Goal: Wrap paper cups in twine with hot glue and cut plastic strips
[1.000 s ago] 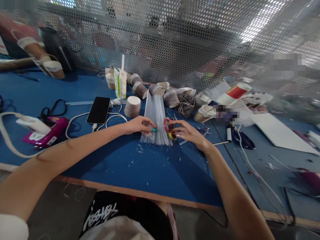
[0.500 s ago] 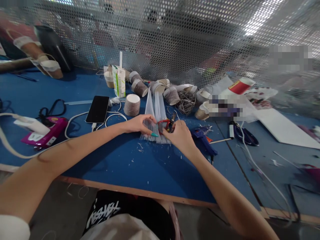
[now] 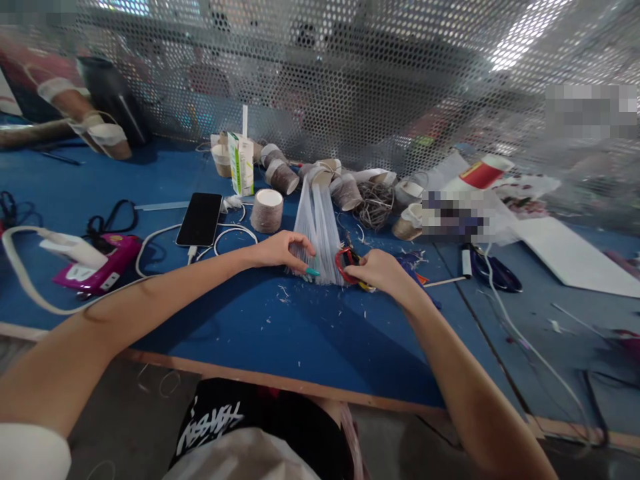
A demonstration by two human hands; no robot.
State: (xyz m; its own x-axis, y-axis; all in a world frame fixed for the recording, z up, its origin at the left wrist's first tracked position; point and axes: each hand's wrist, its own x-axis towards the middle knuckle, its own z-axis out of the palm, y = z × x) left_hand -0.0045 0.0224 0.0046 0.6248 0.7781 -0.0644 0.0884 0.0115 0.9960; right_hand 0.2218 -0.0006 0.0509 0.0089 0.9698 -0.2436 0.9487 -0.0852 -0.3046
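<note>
A bundle of thin translucent strips (image 3: 323,233) fans out toward me over the blue table, its far end by a small brown cup. At the bundle's left edge is my left hand (image 3: 283,252), curved in a C with thumb and fingers apart; a teal tip shows on one digit. Whether it presses on the strips I cannot tell. Right of the strips, my right hand (image 3: 381,270) is closed on red-handled cutters (image 3: 344,265), low over the table. Their jaws are partly hidden. A blue glue gun (image 3: 413,267) lies partly behind my right wrist.
Twine-wrapped cups (image 3: 267,210) and tangled twine (image 3: 376,205) line the back before a perforated metal screen (image 3: 320,87). Left are a phone (image 3: 200,220) with its cable and a purple power strip (image 3: 103,263). Dark-handled scissors (image 3: 500,273) and a white board (image 3: 575,257) lie right.
My right hand and the red-handled cutters have moved right, off the strips and nearer the glue gun. My left hand keeps its place and shape by the strips.
</note>
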